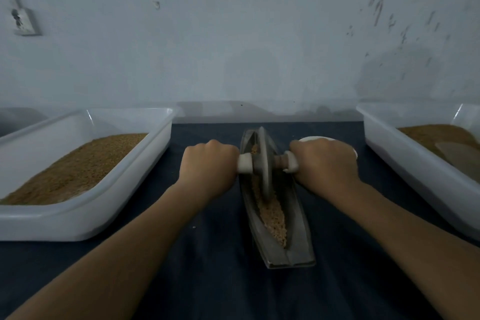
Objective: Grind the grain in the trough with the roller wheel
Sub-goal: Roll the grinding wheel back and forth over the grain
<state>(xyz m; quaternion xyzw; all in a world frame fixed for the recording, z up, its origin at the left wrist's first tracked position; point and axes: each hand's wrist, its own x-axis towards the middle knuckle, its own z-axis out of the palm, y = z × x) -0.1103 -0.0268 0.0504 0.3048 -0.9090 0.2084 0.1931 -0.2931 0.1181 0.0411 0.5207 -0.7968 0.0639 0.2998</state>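
My left hand (207, 163) and right hand (324, 163) grip the roller wheel (264, 161) handles, wheel between them, standing in the trough (298, 228) on the grain (272, 215).

Table (207, 280): in front of the wall (233, 34), everything rests on it.
Trough (298, 247): centre, running lengthwise toward the wall, between two trays.
Roller wheel (263, 161): standing in the trough, toward its far end, axle crosswise.
Grain (275, 218): in the trough, mostly on the near side of the wheel.
Left hand (207, 163): left of the trough, gripping the axle's left end.
Right hand (324, 163): right of the trough, gripping the right end.
Left tray (78, 221): left of the trough, apart from it, with a heap inside.
Right tray (405, 163): on the right, likewise.
Dish (311, 138): just behind the right hand, mostly hidden.
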